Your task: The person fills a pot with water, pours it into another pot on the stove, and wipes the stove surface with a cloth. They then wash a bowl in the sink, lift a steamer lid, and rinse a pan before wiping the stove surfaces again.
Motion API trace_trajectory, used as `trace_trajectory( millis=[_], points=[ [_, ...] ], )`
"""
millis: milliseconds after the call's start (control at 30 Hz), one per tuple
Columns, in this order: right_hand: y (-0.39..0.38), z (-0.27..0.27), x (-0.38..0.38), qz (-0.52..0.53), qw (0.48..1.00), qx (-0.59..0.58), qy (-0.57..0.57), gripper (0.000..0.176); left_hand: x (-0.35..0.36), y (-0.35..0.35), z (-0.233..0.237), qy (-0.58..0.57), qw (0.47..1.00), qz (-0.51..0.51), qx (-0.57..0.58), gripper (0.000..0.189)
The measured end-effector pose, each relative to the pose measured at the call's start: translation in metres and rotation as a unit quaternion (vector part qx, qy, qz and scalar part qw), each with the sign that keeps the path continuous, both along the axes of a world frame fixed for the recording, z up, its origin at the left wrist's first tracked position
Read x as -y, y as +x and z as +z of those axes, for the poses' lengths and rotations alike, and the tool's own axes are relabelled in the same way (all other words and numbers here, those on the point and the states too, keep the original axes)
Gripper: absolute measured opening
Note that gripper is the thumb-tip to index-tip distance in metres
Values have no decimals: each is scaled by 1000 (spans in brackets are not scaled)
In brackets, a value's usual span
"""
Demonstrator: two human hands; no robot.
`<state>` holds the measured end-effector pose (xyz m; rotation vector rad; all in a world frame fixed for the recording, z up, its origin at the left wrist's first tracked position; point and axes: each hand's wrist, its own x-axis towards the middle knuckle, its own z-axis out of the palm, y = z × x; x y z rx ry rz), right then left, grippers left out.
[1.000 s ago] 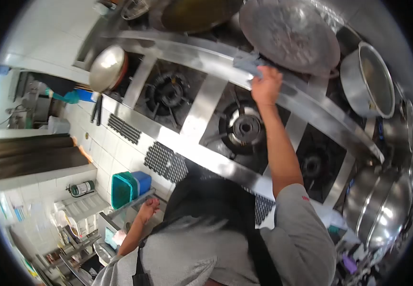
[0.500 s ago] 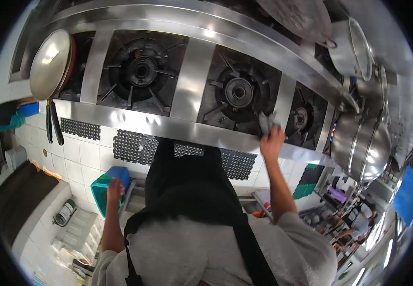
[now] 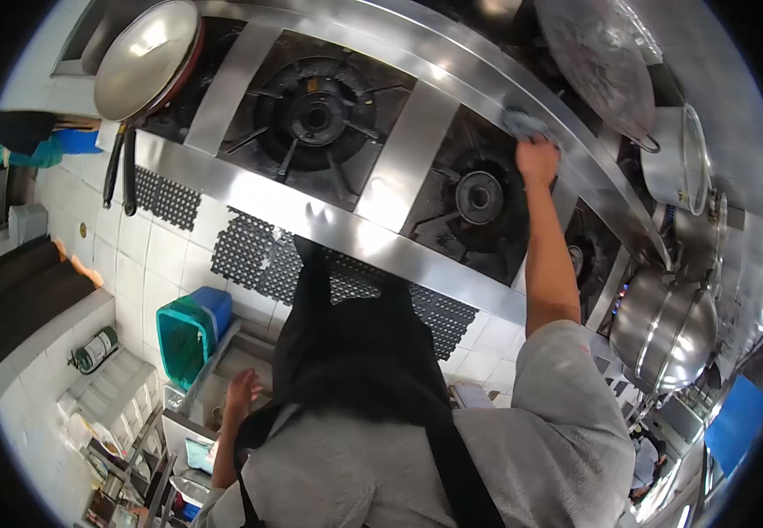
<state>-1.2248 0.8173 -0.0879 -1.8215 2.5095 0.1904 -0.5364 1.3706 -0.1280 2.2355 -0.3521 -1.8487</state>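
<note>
My right hand (image 3: 538, 162) is closed on a grey cloth (image 3: 520, 122), which it presses against the steel strip behind the burners. That spot lies at the back of the stove (image 3: 412, 145), past the middle burner (image 3: 479, 197). My right arm stretches over the right part of that burner and its black grate. My left hand (image 3: 242, 392) hangs low at my side with loosely bent fingers and nothing in it. It is nearest to the steel basin (image 3: 239, 356) and the green bin (image 3: 184, 339), apart from both.
Two pans (image 3: 148, 57) rest at the stove's left end, handles jutting over the front edge. Large steel pots (image 3: 663, 330) stand at the right, by a tall pot (image 3: 674, 158) and a big round pan (image 3: 594, 66). Black perforated mats (image 3: 258, 260) lie on the tiled floor.
My right hand has moved with the cloth from the front right of the middle burner to the strip at the back. The view has shifted, and my left hand stays low at my side.
</note>
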Motion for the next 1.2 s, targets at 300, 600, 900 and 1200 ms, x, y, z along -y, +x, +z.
trace_trajectory(
  millis=[300, 600, 900, 1200],
  points=[
    [242, 10, -15, 191, 962, 133, -140, 35, -69, 16, -6, 96, 990, 102, 13, 42],
    [285, 38, -206, 279, 828, 486, -27, 21, 46, -48, 4, -68, 988, 138, -14, 42],
    [208, -13, 51, 75, 977, 90, -180, 48, -56, -6, -31, 17, 970, 244, -10, 36],
    [491, -8, 229, 327, 927, 126, -131, 47, -138, 7, -64, -2, 959, 282, -24, 37]
  ],
)
